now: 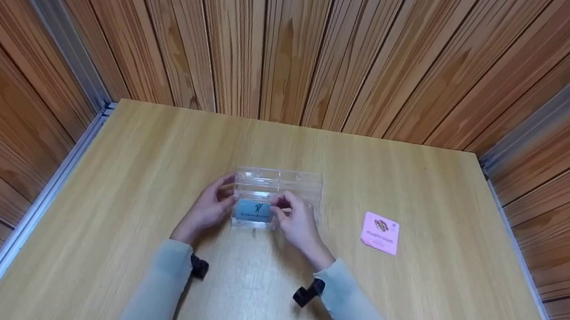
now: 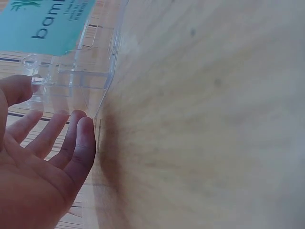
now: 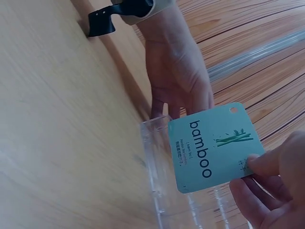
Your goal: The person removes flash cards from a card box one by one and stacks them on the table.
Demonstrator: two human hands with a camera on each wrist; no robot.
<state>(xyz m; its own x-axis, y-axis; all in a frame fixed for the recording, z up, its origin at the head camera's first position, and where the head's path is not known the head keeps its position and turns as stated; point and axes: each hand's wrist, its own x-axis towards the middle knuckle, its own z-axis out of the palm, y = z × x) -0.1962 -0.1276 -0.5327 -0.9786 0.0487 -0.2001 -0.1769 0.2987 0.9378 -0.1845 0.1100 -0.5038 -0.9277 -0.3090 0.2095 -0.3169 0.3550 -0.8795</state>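
Observation:
A clear plastic tiered stand [image 1: 301,178] sits on the table with a divider down its middle. My right hand [image 1: 298,224] pinches the lower corner of a teal bamboo card [image 3: 214,152] between thumb and fingers. That card leans over the left half of the front tier, its printed face toward me. At the stand's left side is my left hand [image 1: 210,206], its fingers spread and fairly straight, the fingertips [image 2: 86,129] right at the side wall and the thumb near a tier edge. The stand's lower part is partly hidden behind the card.
To the right of the stand lies a small stack of pink cards [image 1: 380,233], the top one reading mushroom. Wood-panelled walls [image 1: 295,51] border the wooden table [image 1: 161,143] at the back and sides. A black camera mount [image 1: 309,293] sits at each wrist.

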